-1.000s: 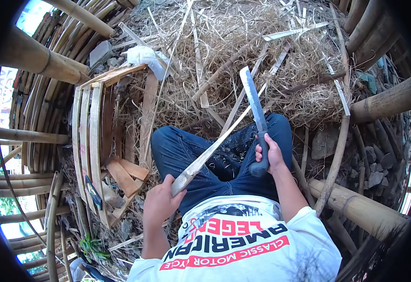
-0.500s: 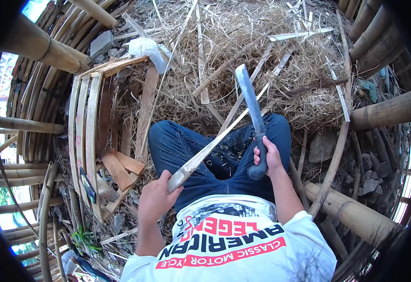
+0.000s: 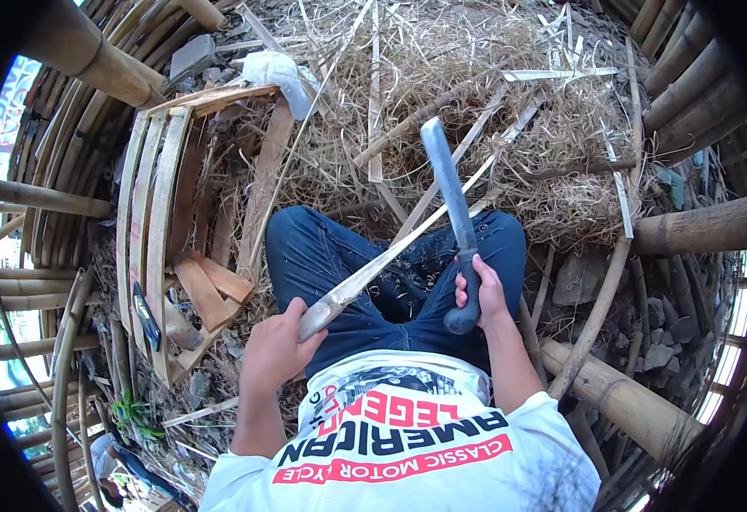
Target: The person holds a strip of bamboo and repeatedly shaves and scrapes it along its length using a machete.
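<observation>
My left hand (image 3: 277,349) is closed around the thick near end of a pale split bamboo strip (image 3: 349,290), which runs up and away to the right between my knees. In my right hand (image 3: 491,299), the fingers wrap the dark handle of a large knife (image 3: 447,175). Its broad grey blade has a blunt, squared tip and points away from me. Partway up, the blade overlaps the strip in this view. Small shavings lie on my jeans (image 3: 305,247), below both hands.
A wooden crate (image 3: 140,213) stands at left, with a phone (image 3: 146,316) at its slats and a white plastic bag (image 3: 279,75) by its far corner. Curly shavings (image 3: 441,77) and loose strips cover the ground ahead. Bamboo poles (image 3: 621,388) and stones (image 3: 580,275) lie at right.
The view has shifted slightly. Both hands keep their grips on the strip and the knife, with the knife in nearly the same pose over the strip.
</observation>
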